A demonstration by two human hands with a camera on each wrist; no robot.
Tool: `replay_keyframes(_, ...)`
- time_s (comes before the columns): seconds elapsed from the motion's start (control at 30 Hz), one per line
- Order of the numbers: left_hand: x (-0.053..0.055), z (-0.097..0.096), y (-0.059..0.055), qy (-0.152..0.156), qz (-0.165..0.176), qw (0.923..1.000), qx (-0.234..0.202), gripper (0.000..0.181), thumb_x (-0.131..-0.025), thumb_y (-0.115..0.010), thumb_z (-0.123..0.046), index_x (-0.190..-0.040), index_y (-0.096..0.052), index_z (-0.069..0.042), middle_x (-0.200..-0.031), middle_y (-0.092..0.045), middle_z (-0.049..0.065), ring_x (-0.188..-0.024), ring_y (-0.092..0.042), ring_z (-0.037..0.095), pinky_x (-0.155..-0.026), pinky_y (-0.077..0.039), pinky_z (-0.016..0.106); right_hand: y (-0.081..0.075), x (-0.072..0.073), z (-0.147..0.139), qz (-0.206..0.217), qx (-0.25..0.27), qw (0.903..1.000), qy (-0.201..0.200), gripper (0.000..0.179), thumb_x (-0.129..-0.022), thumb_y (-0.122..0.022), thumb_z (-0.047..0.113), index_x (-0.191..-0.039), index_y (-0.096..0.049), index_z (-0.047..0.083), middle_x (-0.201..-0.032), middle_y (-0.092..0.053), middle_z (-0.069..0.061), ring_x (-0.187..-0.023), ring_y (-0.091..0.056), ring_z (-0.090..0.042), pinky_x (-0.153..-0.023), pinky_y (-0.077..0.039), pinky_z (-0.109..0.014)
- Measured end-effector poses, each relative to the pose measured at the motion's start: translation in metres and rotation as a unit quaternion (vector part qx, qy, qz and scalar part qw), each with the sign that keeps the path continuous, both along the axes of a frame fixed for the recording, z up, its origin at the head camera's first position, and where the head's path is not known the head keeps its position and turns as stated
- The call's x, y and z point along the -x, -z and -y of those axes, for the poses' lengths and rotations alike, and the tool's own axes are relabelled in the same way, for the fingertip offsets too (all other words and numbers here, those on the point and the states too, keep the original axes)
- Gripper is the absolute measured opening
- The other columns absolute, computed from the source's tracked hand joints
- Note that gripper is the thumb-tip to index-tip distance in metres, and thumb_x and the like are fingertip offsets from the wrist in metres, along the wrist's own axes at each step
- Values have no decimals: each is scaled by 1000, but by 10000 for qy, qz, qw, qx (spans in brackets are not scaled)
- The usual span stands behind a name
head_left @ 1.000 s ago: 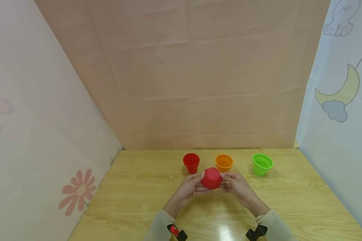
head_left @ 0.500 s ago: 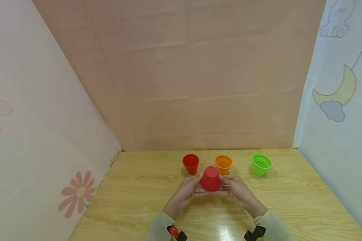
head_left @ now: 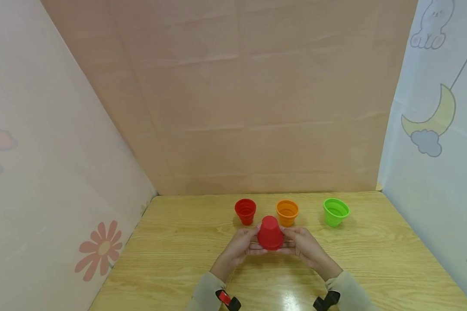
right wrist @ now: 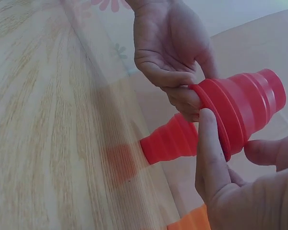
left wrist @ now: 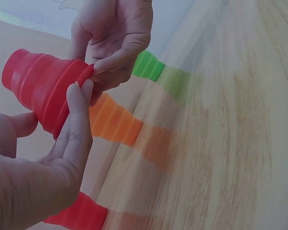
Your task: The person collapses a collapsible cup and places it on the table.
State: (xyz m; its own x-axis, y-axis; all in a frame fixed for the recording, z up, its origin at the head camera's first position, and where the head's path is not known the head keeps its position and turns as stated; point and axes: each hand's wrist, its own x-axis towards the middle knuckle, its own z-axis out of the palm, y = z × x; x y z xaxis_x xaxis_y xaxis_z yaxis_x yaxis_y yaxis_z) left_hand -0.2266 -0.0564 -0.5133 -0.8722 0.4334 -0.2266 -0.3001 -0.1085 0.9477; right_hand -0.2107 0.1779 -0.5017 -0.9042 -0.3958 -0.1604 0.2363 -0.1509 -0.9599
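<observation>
A red collapsible cup (head_left: pixel 270 233), ridged in steps, is held upside down above the table between both hands, its narrow base up and its wide rim down. My left hand (head_left: pixel 239 247) grips its left side, thumb on the wall and fingertips under the rim. On the other side my right hand (head_left: pixel 305 247) pinches it in the same way. The left wrist view shows the cup (left wrist: pixel 45 91) stretched out to full height, with fingers of both hands at its rim. In the right wrist view the cup's (right wrist: pixel 245 105) ridges also stand out.
Behind the hands, a second red cup (head_left: pixel 245 211), an orange cup (head_left: pixel 287 212) and a green cup (head_left: pixel 336 212) stand upright in a row on the wooden table (head_left: pixel 171 250). A brown backdrop (head_left: pixel 233 108) and pale side walls (head_left: pixel 432 207) surround the table.
The held cup has grown from a shallow, flattened shape to a taller cone, its base tilting up. Both hands have shifted slightly left and stay on it.
</observation>
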Motion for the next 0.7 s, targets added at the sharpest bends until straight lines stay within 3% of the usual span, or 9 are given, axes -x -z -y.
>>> replay_keyframes(0.27,0,-1,-1,2,21,10000,77,45,-113,-48,-34,-127,-70,3,-108,-80,20,-83,-82,19,-78,-67,34,-2,-1,3,-98,-241,9997,45,49,-112,-52,31,-132,-61,-13,-102,-77,0,-90,-76,-15,-85,-66,-31)
replay_keyframes(0.7,0,-1,1,279,81,9993,225,49,-111,-50,-43,-128,-70,-2,-104,-81,20,-82,-82,23,-73,-67,34,1,-1,1,-23,-312,9994,-131,36,-111,-49,18,-123,-65,-12,-94,-76,0,-85,-76,-14,-80,-65,-28)
